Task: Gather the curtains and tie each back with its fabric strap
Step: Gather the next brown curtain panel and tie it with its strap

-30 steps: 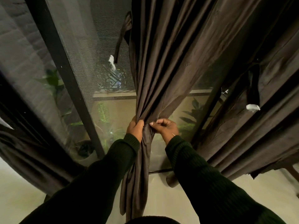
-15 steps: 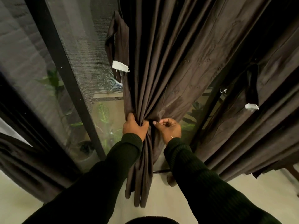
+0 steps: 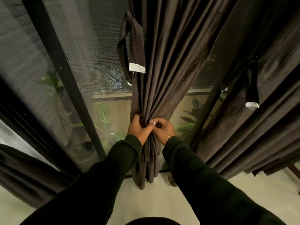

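The middle curtain [image 3: 164, 65] hung in front of the glass door [image 3: 103, 88], and its folds were bunched into one narrow bundle a little above its lower end. The left hand [image 3: 139, 129] gripped this bundle from the left side, with the fingers curled around the folds. The right hand [image 3: 164, 129] gripped it from the right side, its fingers curled too, and the two hands touched each other at the front of the bundle. Above the hands, the fabric strap [image 3: 132, 46] hung loose in a loop at the curtain's left edge, with a white tag [image 3: 136, 67] at its end. Further to the right, a second curtain [image 3: 267, 127] hung ungathered, and a darker strap [image 3: 252, 83] dangled over it. Both arms wore dark green knitted sleeves [image 3: 201, 181].
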